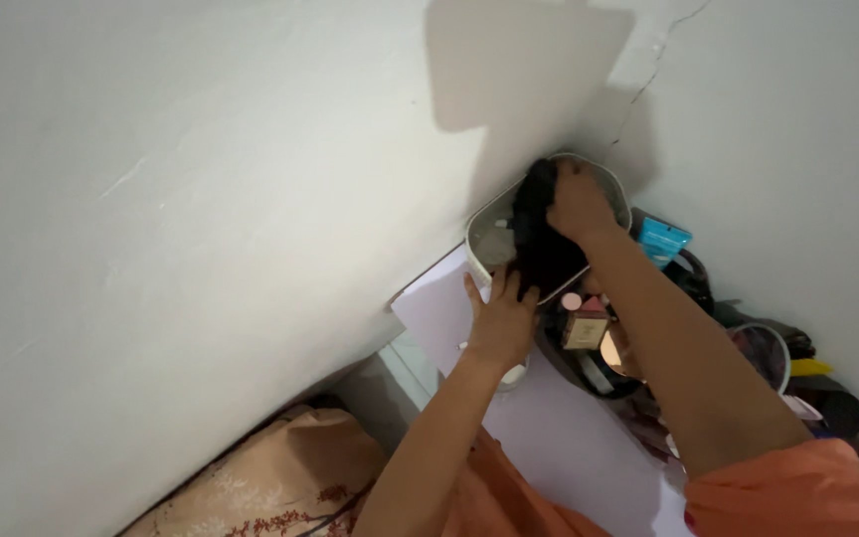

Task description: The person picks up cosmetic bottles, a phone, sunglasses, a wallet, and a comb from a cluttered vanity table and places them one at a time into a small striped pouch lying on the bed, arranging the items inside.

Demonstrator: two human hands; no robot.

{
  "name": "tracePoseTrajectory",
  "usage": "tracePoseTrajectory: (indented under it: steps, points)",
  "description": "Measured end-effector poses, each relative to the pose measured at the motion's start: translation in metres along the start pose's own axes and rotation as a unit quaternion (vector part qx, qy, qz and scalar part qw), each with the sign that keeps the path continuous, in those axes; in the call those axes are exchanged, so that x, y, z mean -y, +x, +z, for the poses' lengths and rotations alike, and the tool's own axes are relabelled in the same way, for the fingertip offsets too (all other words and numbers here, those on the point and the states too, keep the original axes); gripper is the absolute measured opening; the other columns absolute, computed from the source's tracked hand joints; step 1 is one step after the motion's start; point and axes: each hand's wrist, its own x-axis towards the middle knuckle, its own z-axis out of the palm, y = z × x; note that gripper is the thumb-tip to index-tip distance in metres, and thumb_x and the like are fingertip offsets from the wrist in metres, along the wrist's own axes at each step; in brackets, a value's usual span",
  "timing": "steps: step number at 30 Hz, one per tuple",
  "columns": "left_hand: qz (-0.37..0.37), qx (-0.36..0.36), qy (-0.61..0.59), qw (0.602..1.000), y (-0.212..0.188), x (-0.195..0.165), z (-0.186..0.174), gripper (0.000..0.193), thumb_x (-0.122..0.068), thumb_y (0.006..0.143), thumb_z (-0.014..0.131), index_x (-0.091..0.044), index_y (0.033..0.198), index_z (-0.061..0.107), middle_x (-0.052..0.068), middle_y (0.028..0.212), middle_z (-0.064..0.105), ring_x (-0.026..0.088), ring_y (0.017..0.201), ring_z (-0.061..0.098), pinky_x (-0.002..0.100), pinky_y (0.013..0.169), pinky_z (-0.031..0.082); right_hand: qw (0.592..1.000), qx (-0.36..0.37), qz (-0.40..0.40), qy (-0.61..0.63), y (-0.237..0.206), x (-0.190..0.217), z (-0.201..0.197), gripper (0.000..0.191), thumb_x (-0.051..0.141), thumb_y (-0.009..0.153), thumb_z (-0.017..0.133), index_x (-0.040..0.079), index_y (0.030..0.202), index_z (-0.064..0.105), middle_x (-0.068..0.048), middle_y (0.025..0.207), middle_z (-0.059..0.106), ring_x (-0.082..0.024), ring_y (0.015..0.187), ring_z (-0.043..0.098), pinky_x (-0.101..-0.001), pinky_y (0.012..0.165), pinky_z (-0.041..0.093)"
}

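Right hand [577, 202] fisted around black cloth [539, 249], pressing it into the white container [484, 231] at 12 o'clock, in the wall corner. Left hand [500, 320], fingers spread, braces the container's 6 o'clock rim so it stays put.

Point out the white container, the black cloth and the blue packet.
white container [481, 231], head view: left rim.
black cloth [539, 249], head view: middle of the bunched fabric.
blue packet [662, 241], head view: its flat face, right of the container.
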Motion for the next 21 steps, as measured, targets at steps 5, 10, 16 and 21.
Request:
tracePoseTrajectory:
  steps: [5, 10, 16, 21]
  points:
    - [0.009, 0.018, 0.028, 0.999, -0.002, 0.000, -0.010, 0.061, -0.006, 0.079, 0.069, -0.010, 0.139, 0.060, 0.020, 0.152, 0.043, 0.037, 0.154, 0.020, 0.080, 0.115, 0.002, 0.998, -0.047, 0.030, -0.039, -0.005, -0.004, 0.011, 0.091, 0.024, 0.085, 0.078, 0.004, 0.159, 0.029, -0.035, 0.149, 0.032, -0.055, 0.137, 0.033, -0.0667, 0.112, 0.030]
    - [0.000, 0.058, -0.004, 0.998, -0.004, -0.001, -0.018, 0.065, -0.003, 0.074, 0.071, -0.007, 0.138, 0.058, 0.020, 0.155, 0.039, 0.037, 0.155, 0.016, 0.077, 0.117, 0.002, 0.995, -0.077, 0.040, -0.053, -0.007, -0.007, 0.018, 0.098, 0.032, 0.087, 0.075, 0.003, 0.162, 0.018, -0.032, 0.154, 0.030, -0.053, 0.139, 0.030, -0.0677, 0.113, 0.021]
    - [0.080, -0.065, -0.030, 0.994, -0.034, 0.013, -0.024, 0.067, 0.004, 0.075, 0.067, -0.007, 0.140, 0.060, 0.024, 0.158, 0.038, 0.042, 0.156, 0.019, 0.070, 0.121, 0.009, 0.990, -0.139, -0.006, -0.022, -0.011, -0.005, 0.013, 0.091, 0.029, 0.084, 0.076, -0.003, 0.155, 0.030, -0.033, 0.144, 0.040, -0.054, 0.131, 0.035, -0.0680, 0.106, 0.026]
    - [0.017, -0.136, -0.118, 0.984, -0.068, 0.046, -0.033, 0.060, 0.003, 0.081, 0.065, -0.005, 0.140, 0.058, 0.023, 0.157, 0.040, 0.045, 0.149, 0.028, 0.064, 0.119, 0.022, 0.954, -0.265, -0.117, 0.080, -0.049, 0.032, 0.016, 0.048, 0.005, 0.087, 0.065, 0.009, 0.135, 0.062, -0.023, 0.129, 0.058, -0.047, 0.121, 0.050, -0.0607, 0.103, 0.038]
